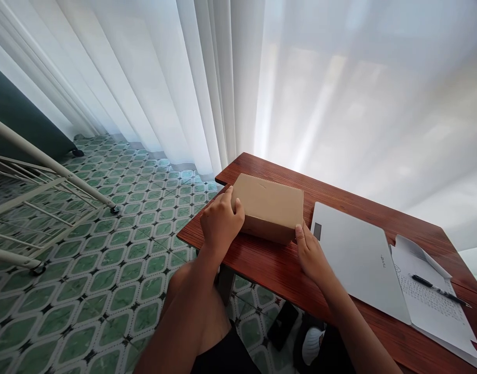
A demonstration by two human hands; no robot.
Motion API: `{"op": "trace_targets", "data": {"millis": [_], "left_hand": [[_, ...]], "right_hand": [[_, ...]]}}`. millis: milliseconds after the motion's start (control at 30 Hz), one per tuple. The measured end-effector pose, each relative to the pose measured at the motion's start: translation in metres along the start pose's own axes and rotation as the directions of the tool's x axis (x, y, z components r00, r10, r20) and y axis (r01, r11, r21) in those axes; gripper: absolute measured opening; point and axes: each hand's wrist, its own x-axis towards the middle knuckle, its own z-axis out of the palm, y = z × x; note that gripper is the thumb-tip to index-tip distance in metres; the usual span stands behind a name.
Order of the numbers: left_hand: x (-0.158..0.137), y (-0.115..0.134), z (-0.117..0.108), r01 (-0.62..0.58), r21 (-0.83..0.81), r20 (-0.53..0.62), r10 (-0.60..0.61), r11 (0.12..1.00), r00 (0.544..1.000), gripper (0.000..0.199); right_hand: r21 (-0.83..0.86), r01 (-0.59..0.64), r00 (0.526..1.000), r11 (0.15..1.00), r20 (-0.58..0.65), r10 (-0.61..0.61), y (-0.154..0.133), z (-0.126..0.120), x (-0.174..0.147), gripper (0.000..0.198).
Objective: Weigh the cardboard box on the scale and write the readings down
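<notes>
A closed brown cardboard box (270, 200) rests on the reddish wooden table (257, 259), near its left end. My left hand (222, 217) grips the box's left side, its thumb at the front left corner. At the front right corner, my right hand (310, 248) holds the box with the thumb on the front and the fingers along the right side. Some fingertips of both hands are hidden behind the box's edges. To the right of my right hand lies a closed silver laptop (355, 254).
Sheets of handwritten paper (428, 296) lie right of the laptop, with a black pen (440, 291) on top. White curtains (319, 93) hang behind the table. A white metal rack on wheels (59, 176) stands on the green tiled floor (145, 223) at left.
</notes>
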Motion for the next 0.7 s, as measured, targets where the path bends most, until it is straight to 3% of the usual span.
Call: {"op": "trace_targets", "data": {"millis": [400, 700], "left_hand": [[-0.005, 0.003, 0.002, -0.098, -0.101, -0.167, 0.08, 0.99, 0.983, 0.045], [-0.011, 0.024, 0.0, -0.268, -0.236, -0.287, 0.196, 0.934, 0.937, 0.037]], "right_hand": [[0.01, -0.053, 0.997, 0.999, -0.049, 0.053, -0.008, -0.004, -0.006, 0.061], [-0.034, -0.103, 0.983, 0.994, -0.156, 0.096, -0.011, -0.029, -0.014, 0.059]]}}
